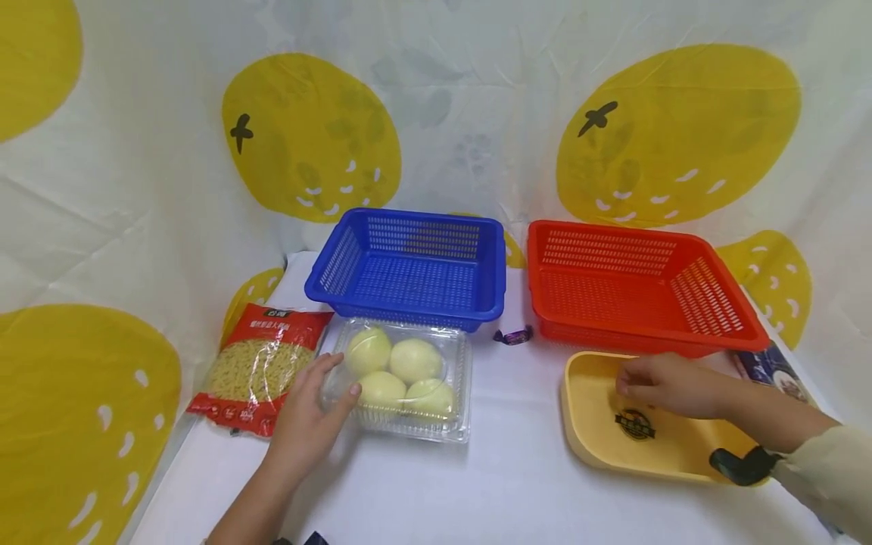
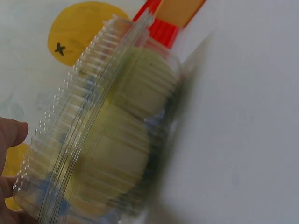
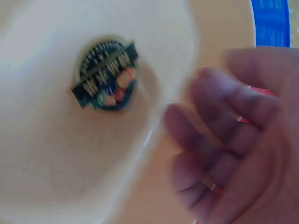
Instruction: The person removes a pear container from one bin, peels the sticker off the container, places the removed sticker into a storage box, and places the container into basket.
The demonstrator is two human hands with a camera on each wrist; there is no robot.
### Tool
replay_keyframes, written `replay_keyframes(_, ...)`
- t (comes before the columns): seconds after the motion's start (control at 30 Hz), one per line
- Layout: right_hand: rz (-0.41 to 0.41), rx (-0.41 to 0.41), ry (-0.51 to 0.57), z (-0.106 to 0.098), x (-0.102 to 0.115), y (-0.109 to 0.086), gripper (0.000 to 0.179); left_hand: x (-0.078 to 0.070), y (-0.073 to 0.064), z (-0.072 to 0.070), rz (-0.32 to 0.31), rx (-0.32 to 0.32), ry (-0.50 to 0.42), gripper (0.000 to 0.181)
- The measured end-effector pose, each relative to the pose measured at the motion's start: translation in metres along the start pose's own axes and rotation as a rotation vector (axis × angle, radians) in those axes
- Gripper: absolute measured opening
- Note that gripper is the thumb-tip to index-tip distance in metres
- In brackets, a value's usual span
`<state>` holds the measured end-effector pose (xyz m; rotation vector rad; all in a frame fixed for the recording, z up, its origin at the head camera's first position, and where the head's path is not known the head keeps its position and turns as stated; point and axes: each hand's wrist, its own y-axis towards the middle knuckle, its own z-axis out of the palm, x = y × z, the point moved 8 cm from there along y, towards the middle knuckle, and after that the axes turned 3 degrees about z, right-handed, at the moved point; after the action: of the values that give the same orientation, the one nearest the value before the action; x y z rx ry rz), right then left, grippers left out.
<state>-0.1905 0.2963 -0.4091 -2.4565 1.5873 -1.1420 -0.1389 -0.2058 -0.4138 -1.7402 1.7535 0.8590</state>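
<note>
My left hand point(image 1: 306, 416) is at the left side of a clear plastic clamshell box point(image 1: 465, 393), fingers spread and fingertips right at its edge. Several round, pale green-yellow fruits point(image 1: 415, 361) show through the lid. In the left wrist view the box wall point(image 2: 70, 140) fills the middle, with fingertips at the left edge. My right hand point(image 1: 681, 386) hangs over the far part of a yellow plastic tray point(image 1: 593, 409) with a dark printed badge point(image 1: 635, 425). Seen in the right wrist view, its fingers point(image 3: 187, 130) are loosely curled, blurred, with nothing between them.
Behind stand a blue plastic basket point(image 1: 415, 280) and a red plastic basket point(image 1: 599, 295). Between them in front lies a small purple wrapped candy point(image 1: 514, 335). A red bag of pasta point(image 1: 262, 367) lies at the left. At the right, a dark blue package point(image 1: 773, 367) is partly hidden.
</note>
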Motion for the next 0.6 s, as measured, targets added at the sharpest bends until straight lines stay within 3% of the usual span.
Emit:
replay_keyframes(0.13,-0.042,-0.089,-0.008,-0.005,0.016,0.002,0.008,0.002,0.008,-0.005,-0.008,0.014,0.001,0.061)
replay_keyframes(0.37,-0.064,-0.167,-0.008,-0.007,0.036,0.006,0.012,-0.001,0.02,-0.016,-0.036,0.03,0.04,0.066)
replay_keyframes(0.6,-0.071,-0.291,0.049,-0.008,0.052,0.01,0.02,-0.009,0.032,-0.035,0.017,0.011,0.048,0.065)
